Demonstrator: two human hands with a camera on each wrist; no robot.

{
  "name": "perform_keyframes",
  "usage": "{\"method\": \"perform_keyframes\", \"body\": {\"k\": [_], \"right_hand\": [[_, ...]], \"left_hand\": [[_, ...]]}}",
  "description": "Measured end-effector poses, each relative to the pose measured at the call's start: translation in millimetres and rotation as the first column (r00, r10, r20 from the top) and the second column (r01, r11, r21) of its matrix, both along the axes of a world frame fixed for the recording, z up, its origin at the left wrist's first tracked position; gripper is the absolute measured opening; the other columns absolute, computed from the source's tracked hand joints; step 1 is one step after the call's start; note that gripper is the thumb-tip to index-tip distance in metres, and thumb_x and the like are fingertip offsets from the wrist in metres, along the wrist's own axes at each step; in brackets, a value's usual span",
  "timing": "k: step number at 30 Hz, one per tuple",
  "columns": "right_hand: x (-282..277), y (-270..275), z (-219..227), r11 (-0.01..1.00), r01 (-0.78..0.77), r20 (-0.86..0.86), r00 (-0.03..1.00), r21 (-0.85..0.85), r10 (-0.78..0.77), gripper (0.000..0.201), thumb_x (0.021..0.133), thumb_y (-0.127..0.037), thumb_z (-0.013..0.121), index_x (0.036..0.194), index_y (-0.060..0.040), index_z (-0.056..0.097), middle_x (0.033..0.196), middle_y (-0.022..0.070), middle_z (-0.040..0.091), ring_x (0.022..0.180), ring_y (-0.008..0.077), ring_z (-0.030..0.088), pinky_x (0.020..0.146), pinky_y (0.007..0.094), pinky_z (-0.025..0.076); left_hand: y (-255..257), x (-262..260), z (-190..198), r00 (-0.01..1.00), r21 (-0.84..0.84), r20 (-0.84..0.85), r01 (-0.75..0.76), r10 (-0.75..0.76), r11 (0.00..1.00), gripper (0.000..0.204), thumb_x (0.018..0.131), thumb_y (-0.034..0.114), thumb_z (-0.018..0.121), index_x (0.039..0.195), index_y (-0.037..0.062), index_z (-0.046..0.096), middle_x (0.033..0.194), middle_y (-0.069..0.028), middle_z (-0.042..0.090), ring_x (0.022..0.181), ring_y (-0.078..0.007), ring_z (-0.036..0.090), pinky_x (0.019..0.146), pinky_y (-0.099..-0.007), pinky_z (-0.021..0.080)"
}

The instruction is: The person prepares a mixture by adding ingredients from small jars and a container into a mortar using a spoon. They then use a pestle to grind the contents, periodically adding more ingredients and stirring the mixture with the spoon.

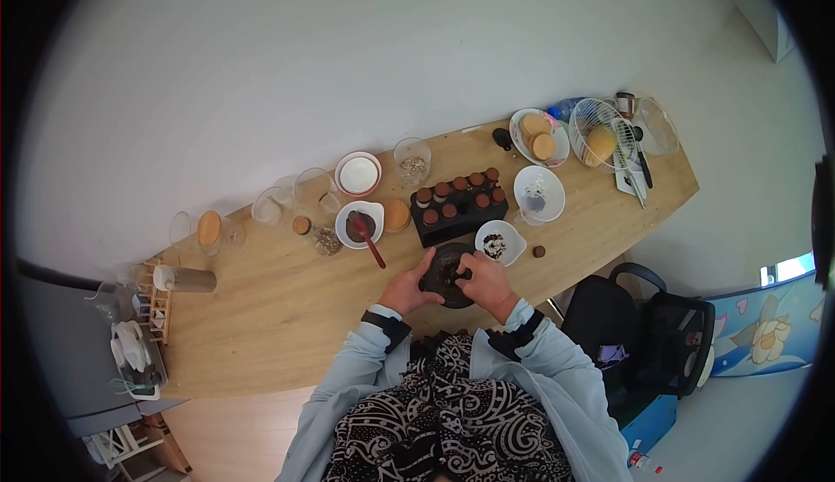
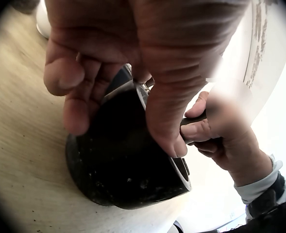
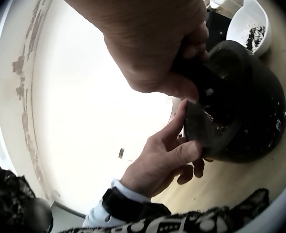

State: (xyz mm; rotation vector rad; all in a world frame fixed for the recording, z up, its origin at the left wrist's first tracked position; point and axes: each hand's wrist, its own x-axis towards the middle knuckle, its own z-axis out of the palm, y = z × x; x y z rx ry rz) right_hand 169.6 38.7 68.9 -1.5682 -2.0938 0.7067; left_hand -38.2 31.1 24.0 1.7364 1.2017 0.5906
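Note:
A dark mortar [image 1: 446,294] stands near the table's front edge, also seen as a black vessel [image 2: 128,155] in the left wrist view. My left hand [image 1: 406,291] holds its rim and side, thumb at the rim [image 2: 182,167]. With curled fingers my right hand [image 1: 489,285] grips a dark pestle [image 3: 203,80] whose lower end is inside the mortar. Dark bits lie in the mortar, partly hidden by the pestle. Right behind it is a white spouted bowl [image 1: 513,251] with dark and pale pieces.
Behind the mortar stands a black rack [image 1: 461,219] with brown-capped tubes. To its left are a white bowl [image 1: 378,212] with a red spatula [image 1: 370,243] and several glass jars. A small brown cap [image 1: 538,251] lies at the right, beyond it a white bowl [image 1: 552,188] and a wire basket [image 1: 584,127].

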Motion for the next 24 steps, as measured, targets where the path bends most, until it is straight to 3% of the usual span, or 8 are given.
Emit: {"method": "perform_keyframes", "body": {"k": [6,8,12,15,19,24], "right_hand": [[-7.0,-12.6,-0.4,0.997,-0.035,0.096,0.995,0.063,0.029,0.026,0.062,-0.011,0.076,0.080,-0.0119,0.057,0.078,0.0116,0.055,0.073,0.0355,0.060,0.062,0.0459,0.048],[1.6,1.4,-10.0,0.996,0.037,-0.013,0.999,0.082,-0.036,0.027,0.061,-0.012,0.077,0.079,-0.0123,0.057,0.078,0.0104,0.056,0.073,0.0345,0.060,0.062,0.0456,0.048],[1.8,-3.0,-7.1,0.998,-0.015,0.007,1.000,0.064,0.015,0.027,0.062,-0.014,0.075,0.083,-0.0139,0.057,0.080,0.0107,0.056,0.069,0.0350,0.060,0.059,0.0455,0.048],[0.6,-9.0,-9.9,0.996,-0.053,0.021,0.998,0.071,0.052,0.028,0.061,-0.013,0.076,0.082,-0.0134,0.057,0.079,0.0113,0.056,0.069,0.0358,0.060,0.059,0.0460,0.048],[4.1,3.7,-7.8,0.998,0.032,-0.018,0.999,0.057,-0.031,0.026,0.062,-0.013,0.075,0.081,-0.0133,0.057,0.080,0.0115,0.057,0.070,0.0359,0.060,0.060,0.0464,0.048],[-1.4,-3.9,-5.1,1.000,-0.024,0.011,1.000,0.010,0.024,0.025,0.063,-0.013,0.075,0.081,-0.0135,0.057,0.080,0.0117,0.057,0.071,0.0358,0.061,0.061,0.0460,0.048]], "left_hand": [[2.1,-0.6,1.4,1.000,-0.083,-0.009,0.009,-0.010,0.997,0.111,0.062,0.025,0.085,0.152,0.0198,0.019,0.095,-0.0191,0.068,0.083,-0.0326,0.066,0.075,-0.0378,0.050],[3.4,0.5,9.0,0.999,-0.096,-0.040,0.014,-0.018,0.995,0.111,0.063,0.026,0.085,0.152,0.0199,0.019,0.091,-0.0182,0.067,0.080,-0.0314,0.066,0.074,-0.0373,0.050],[1.8,-1.1,2.7,0.998,-0.063,-0.060,0.011,-0.015,0.998,0.111,0.062,0.028,0.085,0.152,0.0203,0.020,0.079,-0.0158,0.065,0.072,-0.0287,0.064,0.069,-0.0364,0.049],[2.1,-1.3,-1.5,0.999,-0.080,-0.047,0.005,-0.009,0.997,0.111,0.062,0.030,0.085,0.152,0.0219,0.020,0.077,-0.0155,0.064,0.072,-0.0288,0.064,0.067,-0.0367,0.049],[2.5,-2.2,7.6,0.991,-0.100,-0.130,0.009,-0.022,0.995,0.112,0.061,0.031,0.086,0.152,0.0234,0.021,0.075,-0.0150,0.063,0.071,-0.0282,0.064,0.067,-0.0367,0.049],[1.8,-2.2,2.5,0.998,-0.080,-0.061,0.003,-0.008,0.997,0.111,0.061,0.031,0.086,0.151,0.0252,0.022,0.072,-0.0135,0.061,0.068,-0.0265,0.063,0.066,-0.0358,0.048]]}}
